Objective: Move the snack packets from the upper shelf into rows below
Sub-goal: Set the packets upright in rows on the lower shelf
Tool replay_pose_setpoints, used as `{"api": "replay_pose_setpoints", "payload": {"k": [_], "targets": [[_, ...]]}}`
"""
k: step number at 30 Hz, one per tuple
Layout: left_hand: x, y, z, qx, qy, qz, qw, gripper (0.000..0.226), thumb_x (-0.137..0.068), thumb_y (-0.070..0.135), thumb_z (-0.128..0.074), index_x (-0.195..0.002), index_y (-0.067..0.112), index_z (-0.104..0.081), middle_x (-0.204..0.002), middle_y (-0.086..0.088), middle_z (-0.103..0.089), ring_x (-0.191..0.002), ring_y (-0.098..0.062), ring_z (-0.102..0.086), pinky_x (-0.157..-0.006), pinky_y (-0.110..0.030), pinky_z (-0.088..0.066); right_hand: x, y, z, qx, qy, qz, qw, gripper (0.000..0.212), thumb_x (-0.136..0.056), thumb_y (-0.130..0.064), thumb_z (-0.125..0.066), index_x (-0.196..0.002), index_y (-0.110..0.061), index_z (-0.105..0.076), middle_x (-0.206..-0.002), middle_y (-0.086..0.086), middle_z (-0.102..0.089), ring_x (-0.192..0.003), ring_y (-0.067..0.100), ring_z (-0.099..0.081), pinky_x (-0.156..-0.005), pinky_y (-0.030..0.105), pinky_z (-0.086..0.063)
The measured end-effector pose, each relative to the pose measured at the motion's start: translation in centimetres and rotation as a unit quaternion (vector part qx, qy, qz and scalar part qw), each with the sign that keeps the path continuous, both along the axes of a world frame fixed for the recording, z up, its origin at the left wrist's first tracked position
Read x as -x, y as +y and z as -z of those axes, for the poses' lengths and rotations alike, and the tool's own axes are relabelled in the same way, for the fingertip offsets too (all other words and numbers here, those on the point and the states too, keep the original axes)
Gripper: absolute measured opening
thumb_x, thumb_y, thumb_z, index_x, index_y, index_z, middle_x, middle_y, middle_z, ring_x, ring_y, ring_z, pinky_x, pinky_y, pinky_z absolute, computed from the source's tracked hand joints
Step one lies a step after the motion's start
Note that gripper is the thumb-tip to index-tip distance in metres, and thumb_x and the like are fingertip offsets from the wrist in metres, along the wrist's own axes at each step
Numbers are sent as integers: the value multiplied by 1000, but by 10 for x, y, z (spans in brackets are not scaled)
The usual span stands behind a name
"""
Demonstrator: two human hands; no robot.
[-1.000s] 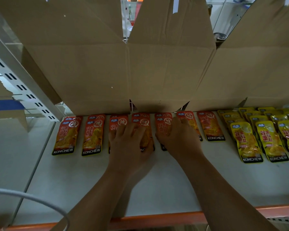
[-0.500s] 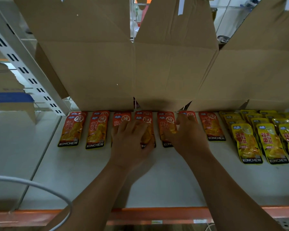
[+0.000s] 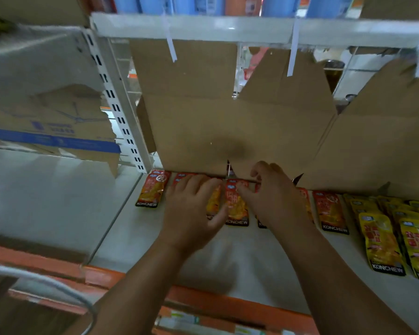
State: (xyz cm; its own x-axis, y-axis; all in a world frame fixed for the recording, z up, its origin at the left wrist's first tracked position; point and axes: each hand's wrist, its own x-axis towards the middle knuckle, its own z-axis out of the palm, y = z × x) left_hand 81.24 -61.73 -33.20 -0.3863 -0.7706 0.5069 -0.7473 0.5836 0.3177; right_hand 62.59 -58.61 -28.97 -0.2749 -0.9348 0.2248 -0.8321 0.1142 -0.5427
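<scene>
A row of orange KONCHEW snack packets [image 3: 236, 206] lies flat on the white lower shelf [image 3: 247, 259], along the foot of the cardboard boxes. The leftmost packet [image 3: 153, 189] and the rightmost one [image 3: 330, 211] are uncovered. My left hand [image 3: 194, 211] rests on the packets left of centre with its fingers relaxed. Over the packets right of centre hovers my right hand [image 3: 273, 199]; its fingers are loosely curled and its thumb is near a packet's top edge. Several packets are hidden under both hands. The upper shelf edge [image 3: 228, 27] runs across the top.
Yellow KONCHEW packets [image 3: 382, 243] lie in rows at the right. Open cardboard boxes [image 3: 191, 122] [image 3: 377, 146] stand behind the packets. A torn box with a blue stripe [image 3: 53, 139] is beyond the white slotted upright [image 3: 121, 112]. The shelf has an orange front rail [image 3: 228, 303]. A white cable [image 3: 46, 284] loops at bottom left.
The view has tilted up and now shows the upper shelf edge. My right hand has lifted from flat on the packets and curled its fingers. My left hand stays on the row.
</scene>
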Motion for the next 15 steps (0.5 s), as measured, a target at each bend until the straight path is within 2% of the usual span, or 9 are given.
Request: {"api": "replay_pose_setpoints", "payload": {"k": [3,6,9,15], "targets": [[-13,0,-31,6,9,-7,1000,53,-86,52,-61,-130,24,-62,-124,0,-64,-111,-23,-57,-95,-40,-42,-13,3,-32,37,-11,-38,999,27,-90,-42,-68,-102,-21,-56,-99,-1,-53,-88,18,-54,-68,32,-41],[-27,4,-64,28,31,-8,999,53,-88,51,-62,-133,23,-62,-124,0,-64,-113,-21,-56,-95,-37,-42,-27,8,-65,86,-18,-66,994,23,-89,-43,-67,-99,-27,-54,-98,-5,-54,-85,14,-53,-68,31,-43],[-43,15,-104,85,61,8,995,51,-87,46,-65,-131,22,-64,-125,0,-64,-117,-20,-57,-100,-39,-43,-51,13,-102,147,-15,-83,986,22,-89,-46,-66,-100,-30,-56,-95,-10,-56,-85,9,-55,-70,30,-48],[-123,52,-191,197,85,13,977,53,-84,37,-65,-133,18,-66,-129,-2,-64,-123,-22,-56,-107,-41,-43,-145,35,-181,201,-12,-142,969,26,-89,-42,-69,-110,-28,-62,-103,-13,-57,-90,3,-55,-75,24,-46]]}}
